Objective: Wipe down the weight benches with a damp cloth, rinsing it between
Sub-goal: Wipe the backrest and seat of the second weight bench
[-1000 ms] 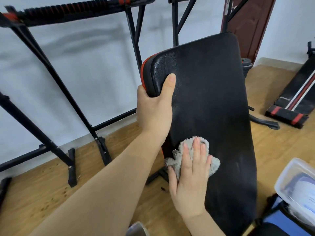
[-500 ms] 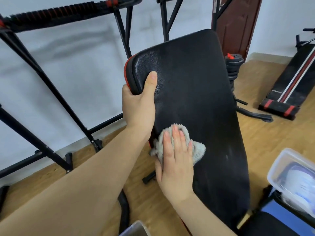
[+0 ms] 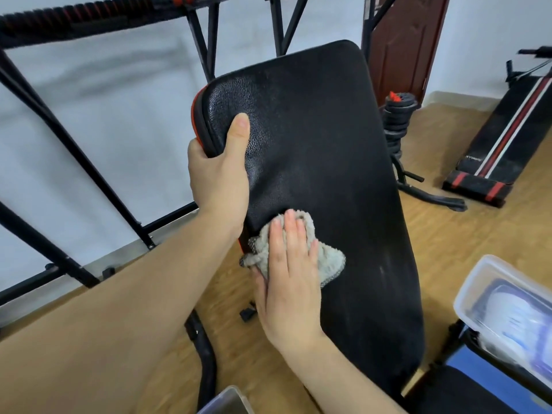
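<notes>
A black padded weight bench back (image 3: 322, 162) with red side trim stands tilted up in the middle of the view. My left hand (image 3: 219, 174) grips its upper left edge, thumb on the face of the pad. My right hand (image 3: 291, 276) lies flat on a grey fluffy cloth (image 3: 328, 261), pressing it against the left part of the pad just below my left hand. The cloth sticks out to both sides of my fingers. Faint pale streaks show on the pad's lower right.
A black metal rack (image 3: 98, 162) stands against the white wall at left. A stack of weight plates (image 3: 397, 121) and a second bench (image 3: 504, 138) lie on the wooden floor at right. A clear plastic container (image 3: 507, 312) sits at lower right, another container's corner (image 3: 227, 401) at the bottom edge.
My right hand has slid the cloth up and to the left along the pad, closer to my left hand. My left hand keeps its grip on the edge.
</notes>
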